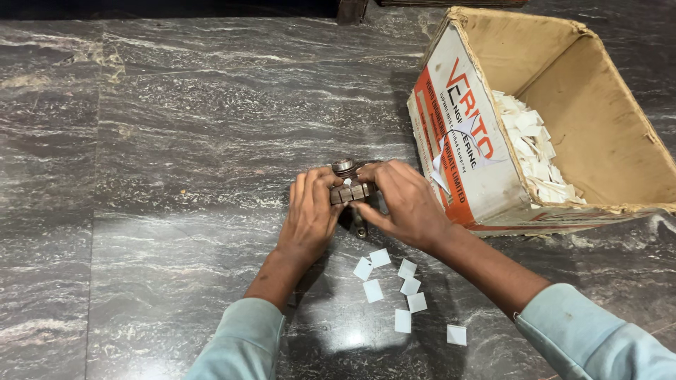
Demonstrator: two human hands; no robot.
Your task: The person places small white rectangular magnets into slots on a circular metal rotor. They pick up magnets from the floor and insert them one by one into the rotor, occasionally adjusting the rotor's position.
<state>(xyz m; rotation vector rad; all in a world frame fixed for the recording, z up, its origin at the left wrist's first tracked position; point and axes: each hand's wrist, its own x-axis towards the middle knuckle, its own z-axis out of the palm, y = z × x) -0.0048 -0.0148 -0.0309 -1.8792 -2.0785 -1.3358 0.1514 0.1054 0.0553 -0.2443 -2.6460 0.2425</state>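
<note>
The dark marbled tabletop (176, 176) carries everything here. At its right stands a tipped cardboard box (563, 134), open toward you, with a heap of white paper pieces (535, 151) inside. In front of it, your two hands meet on a small dark metal tool (352, 190) resting on the tabletop just beside the box. Your left hand (310, 214) curls its fingers against the tool's left side; your right hand (401, 204) covers its right side, fingers pressed together over it. A few loose white squares (394, 288) lie scattered on the tabletop between your forearms, apart from the tool.

The tool could pinch a fingertip, I judge, since both hands crowd its moving parts. A sleeve sweep could scatter the squares.

Your hands hide most of the tool, so its shape and what it clamps stay unclear. The box's far corner is cut off.
</note>
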